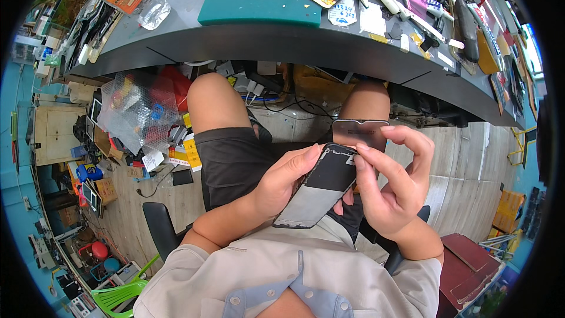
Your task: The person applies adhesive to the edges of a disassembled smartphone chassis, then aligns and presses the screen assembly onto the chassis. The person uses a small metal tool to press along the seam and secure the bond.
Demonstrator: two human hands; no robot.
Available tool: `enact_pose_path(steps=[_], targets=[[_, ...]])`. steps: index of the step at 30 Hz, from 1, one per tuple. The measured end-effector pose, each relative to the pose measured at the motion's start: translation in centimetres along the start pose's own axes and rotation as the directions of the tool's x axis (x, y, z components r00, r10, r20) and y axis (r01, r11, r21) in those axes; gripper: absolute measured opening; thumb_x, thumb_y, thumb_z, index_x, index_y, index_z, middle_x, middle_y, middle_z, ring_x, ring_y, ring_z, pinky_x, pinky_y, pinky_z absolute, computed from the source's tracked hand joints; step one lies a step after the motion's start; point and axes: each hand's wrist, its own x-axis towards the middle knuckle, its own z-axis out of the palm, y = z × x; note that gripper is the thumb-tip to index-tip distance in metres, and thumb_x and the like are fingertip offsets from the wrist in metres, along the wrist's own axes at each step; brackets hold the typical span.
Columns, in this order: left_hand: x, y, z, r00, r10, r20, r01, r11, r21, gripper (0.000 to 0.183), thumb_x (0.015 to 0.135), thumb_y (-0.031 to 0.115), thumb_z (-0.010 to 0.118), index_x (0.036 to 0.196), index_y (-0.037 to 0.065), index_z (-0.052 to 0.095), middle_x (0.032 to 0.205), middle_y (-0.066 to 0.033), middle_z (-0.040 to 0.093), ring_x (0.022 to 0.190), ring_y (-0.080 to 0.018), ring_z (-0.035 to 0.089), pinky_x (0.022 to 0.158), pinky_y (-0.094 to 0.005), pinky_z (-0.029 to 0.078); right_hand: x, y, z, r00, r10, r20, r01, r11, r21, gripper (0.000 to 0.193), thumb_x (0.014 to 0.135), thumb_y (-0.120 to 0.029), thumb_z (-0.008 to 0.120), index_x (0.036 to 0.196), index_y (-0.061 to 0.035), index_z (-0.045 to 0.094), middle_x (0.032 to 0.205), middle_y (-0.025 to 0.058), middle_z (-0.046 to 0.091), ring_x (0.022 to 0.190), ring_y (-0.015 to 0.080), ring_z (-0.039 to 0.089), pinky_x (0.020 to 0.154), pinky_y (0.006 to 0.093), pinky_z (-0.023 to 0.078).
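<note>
My left hand (281,179) is wrapped round an opened phone body (315,185), held tilted above my lap. Its inner face is black at the upper part and silver-grey at the lower part, with a rough, worn rim. My right hand (391,185) holds a thin dark phone glass panel (356,132), notched at its far edge, between its fingers just beyond the phone body. The right thumb and a fingertip pinch together at the phone body's top right corner; whether something small is between them I cannot make out.
Ahead stands a grey desk (176,41) with a green mat (259,3) and cluttered tools and phone parts. Bubble wrap (138,106), boxes and cables lie on the floor below it. A green chair (120,294) is at the lower left, a dark red box (468,268) at the lower right.
</note>
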Motion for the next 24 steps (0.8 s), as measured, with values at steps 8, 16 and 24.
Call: enact_pose_path(steps=[8,16,24], targets=[[-0.12,0.62,0.42,1.0,-0.019,-0.025,0.019,0.999,0.027,0.073,0.116,0.053,0.033,0.149,-0.009,0.054,0.119,-0.0277,0.071,0.096,-0.0361,0.075,0.086,-0.046,0.064,0.11,-0.16,-0.03,1.0,-0.008,0.002,0.008,1.0,-0.015,0.038,0.071,-0.002,0.086,0.108,-0.0074,0.083,0.126,0.0159,0.067,0.112,0.033,0.061,0.094,0.0417,0.049],[-0.11,0.65,0.81,1.0,-0.007,-0.011,0.006,1.0,-0.03,0.063,0.117,0.048,0.035,0.148,-0.003,0.054,0.11,-0.0229,0.073,0.095,-0.0265,0.076,0.088,-0.0374,0.061,0.16,-0.13,-0.08,1.0,-0.008,0.009,0.008,1.0,-0.003,0.037,0.072,-0.002,0.086,0.109,-0.0074,0.083,0.127,0.016,0.067,0.113,0.0329,0.061,0.094,0.042,0.049],[-0.15,0.52,0.45,1.0,-0.001,-0.014,0.001,1.0,0.022,0.071,0.116,0.05,0.033,0.148,-0.008,0.055,0.119,-0.0266,0.071,0.096,-0.0347,0.075,0.087,-0.0443,0.064,0.16,0.03,-0.06,1.0,-0.013,0.012,0.013,1.0,0.011,0.037,0.073,-0.002,0.086,0.109,-0.0066,0.082,0.127,0.0158,0.067,0.113,0.0325,0.062,0.094,0.0421,0.049]])
